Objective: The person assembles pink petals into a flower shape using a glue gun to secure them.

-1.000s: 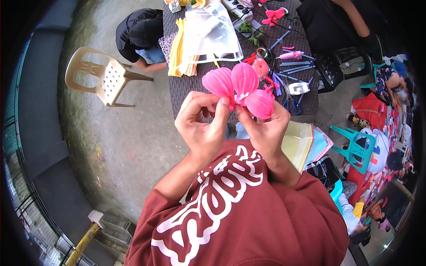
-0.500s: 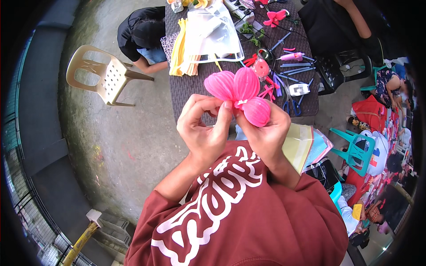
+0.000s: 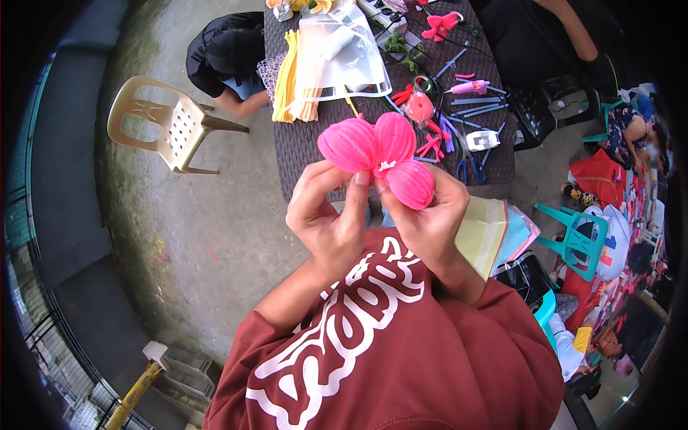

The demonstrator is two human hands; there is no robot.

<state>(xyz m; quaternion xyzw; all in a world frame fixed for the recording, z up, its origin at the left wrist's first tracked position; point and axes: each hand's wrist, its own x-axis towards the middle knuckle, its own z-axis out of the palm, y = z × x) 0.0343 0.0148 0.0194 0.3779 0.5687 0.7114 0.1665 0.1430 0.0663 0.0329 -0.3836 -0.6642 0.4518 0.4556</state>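
Between my two hands is a bright pink pipe-cleaner flower [image 3: 395, 138] with rounded, ribbed petals and small white bits at its centre. My left hand [image 3: 324, 208] pinches it near the base of the left petal, thumb upright beside the centre. On the other side, my right hand [image 3: 434, 215] grips it under the lower right petal, its fingertips partly hidden by that petal. The flower is held up in front of my chest, just above the near edge of the brown woven table [image 3: 287, 161].
On the table lie blue-handled scissors [image 3: 471, 169], a pink glue gun [image 3: 467, 87], blue sticks [image 3: 479, 109], yellow pipe cleaners [image 3: 286, 79] and a clear plastic bag [image 3: 344, 57]. A beige chair [image 3: 183, 125] stands at left. A person in black [image 3: 228, 54] bends beside the table.
The flower has tilted slightly, its left petal shifting left and down. Both hands keep their pinch on it with only small finger movements.
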